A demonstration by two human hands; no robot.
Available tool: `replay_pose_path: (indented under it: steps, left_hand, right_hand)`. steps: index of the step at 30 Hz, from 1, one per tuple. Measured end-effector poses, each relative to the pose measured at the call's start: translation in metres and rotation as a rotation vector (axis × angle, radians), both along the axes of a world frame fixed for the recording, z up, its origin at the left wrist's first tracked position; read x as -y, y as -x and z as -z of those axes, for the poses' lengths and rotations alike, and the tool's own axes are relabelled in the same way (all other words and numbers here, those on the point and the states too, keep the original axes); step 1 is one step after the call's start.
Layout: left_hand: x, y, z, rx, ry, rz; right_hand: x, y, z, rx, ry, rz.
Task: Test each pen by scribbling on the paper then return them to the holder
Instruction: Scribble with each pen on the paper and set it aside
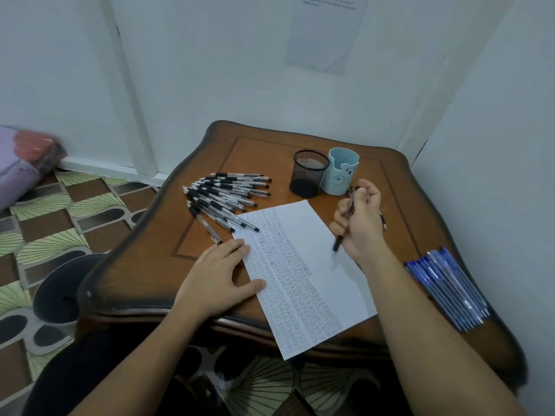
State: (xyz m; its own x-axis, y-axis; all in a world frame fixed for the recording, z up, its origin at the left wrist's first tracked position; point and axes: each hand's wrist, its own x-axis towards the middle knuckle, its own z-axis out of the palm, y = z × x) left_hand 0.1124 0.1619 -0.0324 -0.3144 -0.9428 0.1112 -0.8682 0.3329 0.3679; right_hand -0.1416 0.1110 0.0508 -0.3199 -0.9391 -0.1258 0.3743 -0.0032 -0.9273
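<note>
A white sheet of paper [303, 265], covered in rows of scribbles on its left part, lies on the brown wooden table [168, 265]. My left hand [216, 274] rests flat on the paper's left edge. My right hand [359, 219] grips a black pen [338, 243], tip down over the paper's right side. A pile of several black pens [225, 195] lies at the left back. A black mesh holder [309, 172] and a light blue bear holder [341, 171] stand at the back, just beyond my right hand.
Several blue pens [447, 288] lie in a row at the table's right edge, close to the white wall [495, 145]. A patterned floor [45, 235] and a dark round stool [63, 289] are on the left below the table.
</note>
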Motion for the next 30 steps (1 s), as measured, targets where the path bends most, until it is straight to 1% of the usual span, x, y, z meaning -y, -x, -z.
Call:
replay_pose_path:
  steps: [4, 7, 9, 13, 14, 15, 17, 19, 21, 23, 25, 28, 30]
  left_hand:
    - [0.002, 0.001, 0.001, -0.018, -0.012, -0.016]
    - [0.001, 0.001, 0.0, -0.035, -0.01, -0.036]
    - [0.0, 0.002, -0.001, -0.043, -0.016, -0.036]
    - [0.0, 0.002, -0.003, -0.05, -0.03, -0.037]
    - [0.0, 0.002, -0.003, -0.048, -0.03, -0.038]
    - [0.0, 0.002, -0.002, -0.05, -0.028, -0.039]
    - [0.0, 0.002, -0.002, -0.062, -0.025, -0.042]
    - [0.001, 0.002, -0.002, -0.064, -0.023, -0.044]
    - [0.001, 0.002, -0.002, -0.056, -0.02, -0.043]
    - [0.001, 0.002, -0.003, -0.053, -0.018, -0.043]
    - [0.001, 0.002, -0.003, -0.055, -0.015, -0.042]
    - [0.001, 0.002, -0.002, -0.047, -0.011, -0.043]
    - [0.002, 0.002, -0.002, -0.044, 0.003, -0.047]
  right_hand:
    - [-0.014, 0.008, 0.009, -0.124, -0.044, -0.06]
    - [-0.022, 0.011, 0.015, -0.125, -0.049, -0.055]
    - [-0.025, 0.012, 0.017, -0.067, -0.033, -0.047]
    - [-0.028, 0.016, 0.026, 0.174, -0.055, -0.096]
    - [-0.027, 0.018, 0.029, 0.189, -0.07, -0.109]
    - [-0.027, 0.021, 0.032, 0.15, -0.089, -0.121]
    - [-0.029, 0.023, 0.038, -0.018, -0.117, -0.178]
    - [-0.031, 0.021, 0.042, -0.148, -0.082, -0.269]
    - [-0.03, 0.02, 0.049, -0.233, -0.016, -0.316]
    - [-0.028, 0.016, 0.056, -0.28, 0.02, -0.312]
    - [-0.026, 0.013, 0.063, -0.312, 0.007, -0.314]
    - [-0.029, 0.009, 0.072, -0.38, 0.024, -0.363]
    - [-0.029, 0.009, 0.077, -0.43, 0.026, -0.33]
